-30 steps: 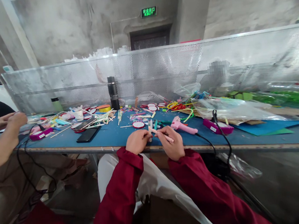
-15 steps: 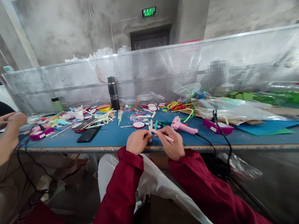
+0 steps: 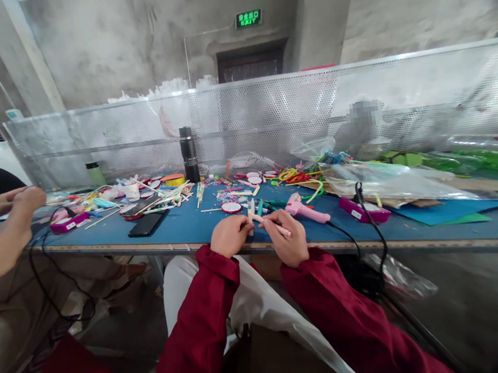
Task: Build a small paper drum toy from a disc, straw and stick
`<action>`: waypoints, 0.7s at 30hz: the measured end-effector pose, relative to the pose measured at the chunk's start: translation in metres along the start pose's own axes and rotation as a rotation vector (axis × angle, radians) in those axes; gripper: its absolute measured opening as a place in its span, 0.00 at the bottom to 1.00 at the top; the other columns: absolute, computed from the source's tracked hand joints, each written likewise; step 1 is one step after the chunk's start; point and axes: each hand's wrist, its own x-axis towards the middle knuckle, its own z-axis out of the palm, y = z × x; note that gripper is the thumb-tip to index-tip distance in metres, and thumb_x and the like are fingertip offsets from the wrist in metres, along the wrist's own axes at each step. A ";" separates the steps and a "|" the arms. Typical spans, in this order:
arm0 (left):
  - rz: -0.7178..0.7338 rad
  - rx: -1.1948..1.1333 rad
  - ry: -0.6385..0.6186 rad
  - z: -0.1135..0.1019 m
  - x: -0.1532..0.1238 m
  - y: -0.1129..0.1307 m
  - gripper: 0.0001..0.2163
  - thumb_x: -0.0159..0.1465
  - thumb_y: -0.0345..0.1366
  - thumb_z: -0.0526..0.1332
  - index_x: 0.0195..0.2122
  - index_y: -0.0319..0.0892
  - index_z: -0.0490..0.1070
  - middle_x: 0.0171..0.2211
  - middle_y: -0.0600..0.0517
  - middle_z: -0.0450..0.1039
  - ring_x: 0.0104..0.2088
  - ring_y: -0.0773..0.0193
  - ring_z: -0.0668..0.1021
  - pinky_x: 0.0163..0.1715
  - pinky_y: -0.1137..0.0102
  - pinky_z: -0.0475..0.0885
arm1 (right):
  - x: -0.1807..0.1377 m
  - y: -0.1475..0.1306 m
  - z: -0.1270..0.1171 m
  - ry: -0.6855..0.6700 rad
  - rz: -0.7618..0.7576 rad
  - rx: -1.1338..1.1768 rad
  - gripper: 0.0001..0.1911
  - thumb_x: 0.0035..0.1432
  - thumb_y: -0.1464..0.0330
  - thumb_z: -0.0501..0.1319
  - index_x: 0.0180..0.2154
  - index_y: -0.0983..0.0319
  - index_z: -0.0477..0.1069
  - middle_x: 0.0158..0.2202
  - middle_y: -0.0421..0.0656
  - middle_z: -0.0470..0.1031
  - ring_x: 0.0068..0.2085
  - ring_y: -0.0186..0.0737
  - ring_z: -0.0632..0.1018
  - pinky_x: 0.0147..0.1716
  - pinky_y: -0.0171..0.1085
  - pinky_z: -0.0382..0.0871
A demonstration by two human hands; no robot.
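left hand: grip pinched thumb to fingers on a pale strip, roughly upright over front part of blue surface. right hand: grip closed round a pinkish stick, tip at the strip, can't tell if touching. pink glue gun just beyond right hand, purple box further right. red-rimmed white disc just beyond left hand, black phone off to its left.
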 end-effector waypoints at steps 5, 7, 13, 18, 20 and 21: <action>0.010 0.018 0.010 0.000 0.000 0.000 0.13 0.67 0.43 0.57 0.29 0.44 0.74 0.30 0.53 0.77 0.32 0.64 0.75 0.32 0.72 0.62 | 0.000 -0.001 0.000 -0.005 0.006 0.009 0.08 0.62 0.64 0.58 0.33 0.58 0.71 0.30 0.40 0.79 0.30 0.37 0.77 0.31 0.35 0.67; 0.006 0.027 0.009 0.000 0.000 0.001 0.13 0.67 0.43 0.57 0.29 0.44 0.74 0.30 0.53 0.77 0.32 0.64 0.75 0.31 0.72 0.62 | 0.000 -0.002 0.000 -0.011 -0.002 0.002 0.08 0.63 0.64 0.58 0.32 0.59 0.71 0.29 0.40 0.78 0.30 0.37 0.76 0.31 0.35 0.67; 0.008 0.026 0.006 0.000 0.000 0.000 0.14 0.67 0.44 0.55 0.30 0.44 0.75 0.30 0.53 0.77 0.31 0.64 0.74 0.31 0.72 0.62 | 0.001 -0.002 0.001 0.013 0.016 0.008 0.07 0.62 0.64 0.58 0.33 0.59 0.71 0.29 0.40 0.79 0.29 0.37 0.76 0.31 0.36 0.67; 0.019 0.027 0.015 0.000 -0.001 -0.001 0.13 0.67 0.43 0.56 0.30 0.44 0.74 0.30 0.53 0.77 0.31 0.64 0.74 0.31 0.71 0.62 | 0.001 -0.002 0.001 0.003 0.021 0.038 0.07 0.61 0.64 0.58 0.31 0.58 0.70 0.29 0.40 0.78 0.30 0.38 0.77 0.31 0.36 0.67; 0.021 0.027 0.015 0.000 -0.001 -0.001 0.13 0.67 0.43 0.56 0.29 0.44 0.74 0.29 0.53 0.77 0.31 0.64 0.75 0.31 0.71 0.62 | 0.001 -0.002 0.001 0.005 0.015 0.035 0.07 0.62 0.65 0.58 0.31 0.58 0.71 0.29 0.40 0.78 0.30 0.38 0.77 0.31 0.36 0.68; 0.021 0.028 0.015 0.000 -0.001 -0.001 0.13 0.67 0.43 0.56 0.30 0.44 0.74 0.30 0.53 0.77 0.31 0.64 0.75 0.31 0.71 0.62 | 0.001 -0.002 0.001 0.003 0.010 0.031 0.07 0.62 0.65 0.58 0.32 0.58 0.71 0.29 0.41 0.78 0.30 0.38 0.77 0.32 0.36 0.68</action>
